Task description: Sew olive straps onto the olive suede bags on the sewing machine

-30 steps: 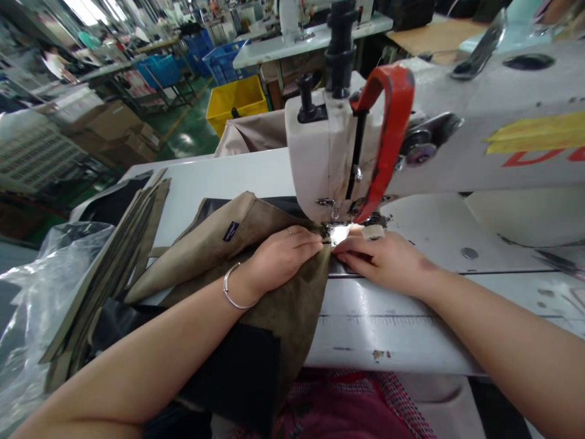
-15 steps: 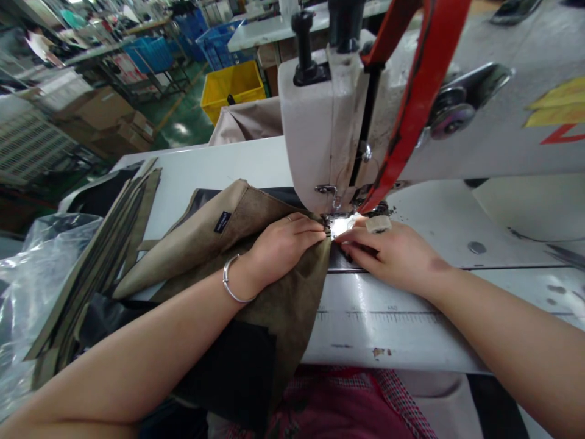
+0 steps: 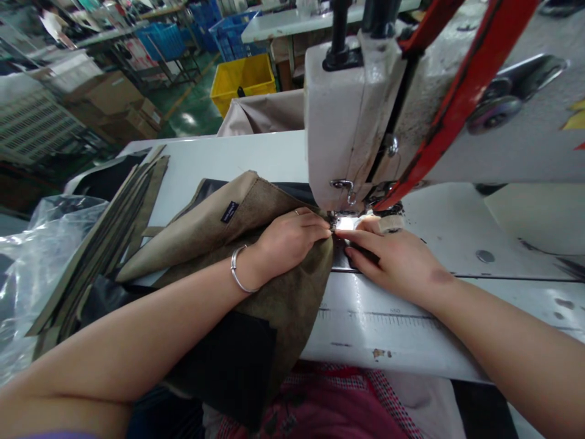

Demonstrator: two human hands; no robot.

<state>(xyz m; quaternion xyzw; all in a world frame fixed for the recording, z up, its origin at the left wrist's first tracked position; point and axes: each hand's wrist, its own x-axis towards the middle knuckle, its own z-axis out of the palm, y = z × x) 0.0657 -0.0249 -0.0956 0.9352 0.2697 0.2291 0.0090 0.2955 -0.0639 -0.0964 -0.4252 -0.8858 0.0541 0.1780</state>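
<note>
A brown fabric piece with a small dark label lies bunched under the sewing machine head. My left hand, with a silver bangle at the wrist, is closed on its upper edge, fingertips beside the lit presser foot area. The left thumb is hidden. My right hand rests on the machine bed just right of the presser foot, fingers stretched out and thumb apart. Its index fingertip meets the fabric's edge. Pale tape wraps one right finger. Black material hangs below the brown fabric.
Long brown strips are stacked on the left of the table, beside clear plastic. A red guard slants across the machine. Behind stand a yellow crate, cardboard boxes and blue baskets.
The view has shifted slightly, so the machine head appears further right. Both hands stay at the presser foot, and the fabric has barely moved relative to it.
</note>
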